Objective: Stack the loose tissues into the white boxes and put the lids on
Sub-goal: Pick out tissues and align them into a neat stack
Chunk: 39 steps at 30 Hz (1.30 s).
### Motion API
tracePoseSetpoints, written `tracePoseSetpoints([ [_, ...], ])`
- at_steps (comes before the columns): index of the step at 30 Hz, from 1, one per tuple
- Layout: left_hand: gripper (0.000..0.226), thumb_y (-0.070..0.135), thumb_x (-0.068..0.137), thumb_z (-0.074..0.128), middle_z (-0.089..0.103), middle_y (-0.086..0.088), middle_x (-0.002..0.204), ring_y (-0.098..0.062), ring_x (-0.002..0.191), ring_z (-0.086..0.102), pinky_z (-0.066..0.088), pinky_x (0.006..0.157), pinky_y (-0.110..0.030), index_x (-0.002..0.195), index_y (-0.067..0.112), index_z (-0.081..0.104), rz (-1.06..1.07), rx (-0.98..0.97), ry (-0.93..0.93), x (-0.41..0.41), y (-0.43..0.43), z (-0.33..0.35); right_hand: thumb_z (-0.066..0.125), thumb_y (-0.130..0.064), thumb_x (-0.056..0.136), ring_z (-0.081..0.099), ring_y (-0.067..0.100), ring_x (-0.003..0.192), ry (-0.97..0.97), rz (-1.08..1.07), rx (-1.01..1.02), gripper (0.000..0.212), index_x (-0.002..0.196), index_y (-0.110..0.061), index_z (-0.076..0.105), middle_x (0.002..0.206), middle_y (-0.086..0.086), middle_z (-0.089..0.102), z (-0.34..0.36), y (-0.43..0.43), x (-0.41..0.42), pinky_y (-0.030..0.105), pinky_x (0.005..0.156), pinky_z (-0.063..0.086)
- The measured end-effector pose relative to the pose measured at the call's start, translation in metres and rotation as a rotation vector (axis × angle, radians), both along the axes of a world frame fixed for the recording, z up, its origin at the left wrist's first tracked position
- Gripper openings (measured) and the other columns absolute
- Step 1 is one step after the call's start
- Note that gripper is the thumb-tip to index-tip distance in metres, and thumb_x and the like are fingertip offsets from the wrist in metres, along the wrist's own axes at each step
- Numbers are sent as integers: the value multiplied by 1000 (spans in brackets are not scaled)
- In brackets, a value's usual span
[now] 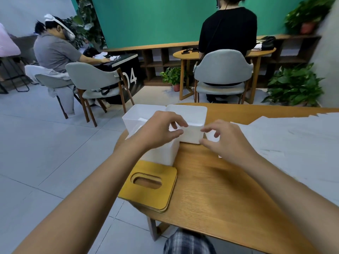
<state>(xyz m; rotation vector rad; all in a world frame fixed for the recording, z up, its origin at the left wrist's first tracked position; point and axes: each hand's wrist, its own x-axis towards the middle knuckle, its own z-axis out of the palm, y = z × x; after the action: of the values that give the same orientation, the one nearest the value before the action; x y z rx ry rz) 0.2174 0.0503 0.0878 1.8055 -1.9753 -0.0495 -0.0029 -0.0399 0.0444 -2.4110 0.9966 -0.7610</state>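
Left hand (158, 131) and right hand (229, 142), fingers curled, flank the near wall of the right box (190, 114); grip unclear. Tissues (293, 136) lie right, nearer the right hand.

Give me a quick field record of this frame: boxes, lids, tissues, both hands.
boxes: left white box and right white box, adjacent, both open-topped
lids: stacked yellow slotted lids, flat at the wooden table edge, in front of the left white box; none fitted
tissues: loose tissues, spread over the table's right side
left hand: over where the boxes meet, fingers curled; grip unclear
right hand: at the right white box's near corner, fingers curled; grip unclear
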Motion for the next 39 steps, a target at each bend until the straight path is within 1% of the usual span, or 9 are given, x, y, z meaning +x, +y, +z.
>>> tracePoseSetpoints([
  [5,21,19,96,75,76,8,111,-1,91,65,50,78,-8,118,19,78,-77,41,76,-66,-35,-22,80,-34,90,59,8,95,62,-84,43,32,121,-29,74,118,-11,68,-20,-20,-65,26,83,47],
  [12,27,29,97,75,73,8,121,-3,108,62,55,98,-33,123,24,74,-66,80,172,-125,-88,-80,80,-29,88,59,15,115,42,-198,86,28,115,-31,74,121,-12,66,-51,-59,-136,35,98,48],
  [17,31,29,97,73,71,8,132,-9,122,61,47,105,-28,128,23,72,-39,36,249,-160,-119,-113,80,-27,89,58,16,124,54,-221,65,33,121,-26,73,130,-9,66,-68,-89,-177,29,104,41],
  [21,37,28,94,78,70,7,134,-10,127,59,39,110,-22,130,21,71,-46,-5,259,-181,-143,-128,78,-29,90,57,13,128,18,-233,85,40,130,-25,70,136,-11,63,-81,-97,-191,34,111,43],
  [24,40,30,91,82,69,10,136,-9,128,58,33,103,-7,129,23,73,-97,6,246,-189,-159,-133,78,-31,91,57,12,128,-1,-232,81,42,132,-24,69,136,-11,64,-88,-98,-193,36,111,44],
  [27,34,29,89,83,69,7,136,-11,127,60,41,106,-20,122,25,77,-134,-51,230,-191,-168,-138,77,-33,91,58,13,127,-9,-236,74,43,132,-24,68,135,-10,64,-92,-100,-193,37,110,45],
  [30,19,21,91,81,71,2,134,-16,126,62,45,103,-26,109,24,81,-126,-139,188,-196,-171,-146,77,-34,91,59,14,127,4,-233,55,44,133,-24,68,135,-11,65,-95,-101,-192,38,109,46],
  [34,8,10,91,76,75,-5,119,-22,116,65,38,96,-16,99,10,77,-198,-280,105,-201,-172,-145,80,-30,90,59,17,128,-14,-233,14,45,132,-21,69,136,-7,65,-94,-102,-193,43,108,48],
  [39,11,15,95,67,76,4,107,-13,100,71,55,87,-31,104,10,71,-146,-315,295,-197,-148,-128,82,-25,90,55,13,134,-96,-220,-83,33,122,-19,76,135,-6,67,-92,-103,-191,40,110,47],
])
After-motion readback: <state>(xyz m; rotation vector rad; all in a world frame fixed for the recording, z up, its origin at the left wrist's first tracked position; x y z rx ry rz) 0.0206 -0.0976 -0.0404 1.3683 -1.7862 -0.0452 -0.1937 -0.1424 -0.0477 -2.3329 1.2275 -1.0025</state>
